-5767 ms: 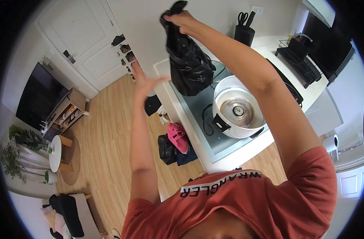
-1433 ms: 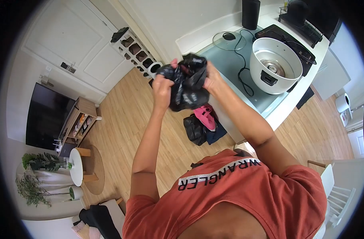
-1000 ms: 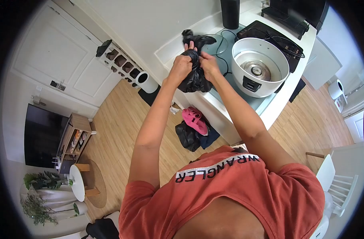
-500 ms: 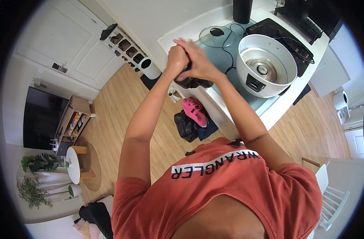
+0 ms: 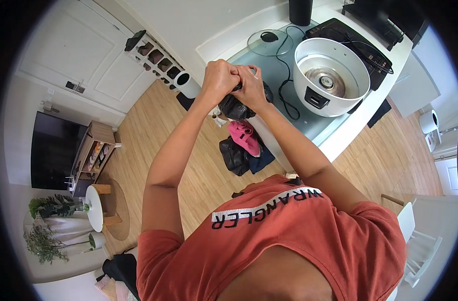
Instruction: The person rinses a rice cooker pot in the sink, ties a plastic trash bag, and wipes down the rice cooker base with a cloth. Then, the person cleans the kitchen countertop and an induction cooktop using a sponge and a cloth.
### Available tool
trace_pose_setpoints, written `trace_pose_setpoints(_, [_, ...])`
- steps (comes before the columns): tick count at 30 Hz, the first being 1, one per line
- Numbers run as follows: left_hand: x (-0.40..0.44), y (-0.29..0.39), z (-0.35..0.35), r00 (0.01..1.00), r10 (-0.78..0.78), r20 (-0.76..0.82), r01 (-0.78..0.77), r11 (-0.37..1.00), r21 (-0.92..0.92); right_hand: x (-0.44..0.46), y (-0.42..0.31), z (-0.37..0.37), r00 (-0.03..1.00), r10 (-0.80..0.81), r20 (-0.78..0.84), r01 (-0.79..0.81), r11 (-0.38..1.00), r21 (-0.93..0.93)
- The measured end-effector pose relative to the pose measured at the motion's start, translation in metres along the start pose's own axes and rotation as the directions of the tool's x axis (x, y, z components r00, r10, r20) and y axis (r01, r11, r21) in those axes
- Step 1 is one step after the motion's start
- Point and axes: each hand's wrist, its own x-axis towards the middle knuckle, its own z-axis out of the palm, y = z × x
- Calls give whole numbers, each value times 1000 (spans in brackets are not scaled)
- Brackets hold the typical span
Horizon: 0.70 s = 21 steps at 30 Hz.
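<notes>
The black plastic bag (image 5: 234,108) is at the left end of the counter (image 5: 317,131), its upper part closed in the fingers of your left hand (image 5: 220,80) and right hand (image 5: 251,89), with glass lid (image 5: 269,38) and white cooker (image 5: 342,103) farther right, pink item (image 5: 245,137) on the floor.

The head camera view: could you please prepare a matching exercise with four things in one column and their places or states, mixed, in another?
Things
1. black plastic bag
2. glass lid
3. white cooker
4. pink item

Places or states
A. open, metal plate visible inside
B. in the heap on the floor
C. gripped by left hand and right hand
D. on the counter, with a black knob

Pairs: 1-C, 2-D, 3-A, 4-B
</notes>
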Motion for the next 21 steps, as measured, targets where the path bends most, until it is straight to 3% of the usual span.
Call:
trace_pose_setpoints(3, [-13, 4, -3, 998, -54, 16, 54, 998, 30, -8, 2, 2, 997, -26, 70, 34, 992, -119])
trace_pose_setpoints(4, [-17, 2, -1, 997, -54, -61, 55, 998, 8, -8, -12, -3, 997, -25, 75, 34, 992, -120])
trace_pose_setpoints(6, [-20, 0, -3, 989, -50, -142, 49, 999, -12, -7, -33, -5, 997, 81, -4, -81, 997, -6])
trace_pose_setpoints(8, [-28, -1, -7, 963, -221, -156, 193, 965, -176, -10, -43, -3, 990, 144, -7, -143, 986, 80])
trace_pose_setpoints(9, [-33, 1, -9, 964, -219, -150, 191, 964, -183, -13, -44, -3, 986, 168, 14, -169, 978, 123])
trace_pose_setpoints(10, [-37, 6, -14, 942, -331, -50, 282, 865, -414, -17, -45, -6, 968, 211, 136, -229, 965, 130])
trace_pose_setpoints(11, [-41, 11, -20, 911, -404, 79, 365, 704, -609, -21, -48, -9, 968, 218, 126, -233, 966, 115])
trace_pose_setpoints(12, [-47, 20, -27, 894, -422, 147, 407, 631, -660, -26, -54, -13, 982, 142, 128, -152, 985, 75])
trace_pose_setpoints(14, [-57, 20, -39, 884, -428, 190, 446, 647, -618, -36, -69, -26, 996, 32, 86, -31, 999, -13])
trace_pose_setpoints(15, [-61, 17, -41, 916, -331, 227, 393, 617, -682, -39, -79, -35, 999, 3, 40, 0, 997, -79])
trace_pose_setpoints(17, [-66, 39, -48, 846, -290, 448, 532, 403, -744, -53, -97, -61, 996, 51, 77, -45, 995, -88])
trace_pose_setpoints(19, [-73, 67, -50, 808, -158, 567, 577, 401, -711, -75, -110, -87, 984, 138, 117, -128, 988, -90])
trace_pose_setpoints(21, [-79, 97, -48, 755, -45, 654, 624, 356, -696, -95, -134, -124, 997, 54, 53, -28, 911, -411])
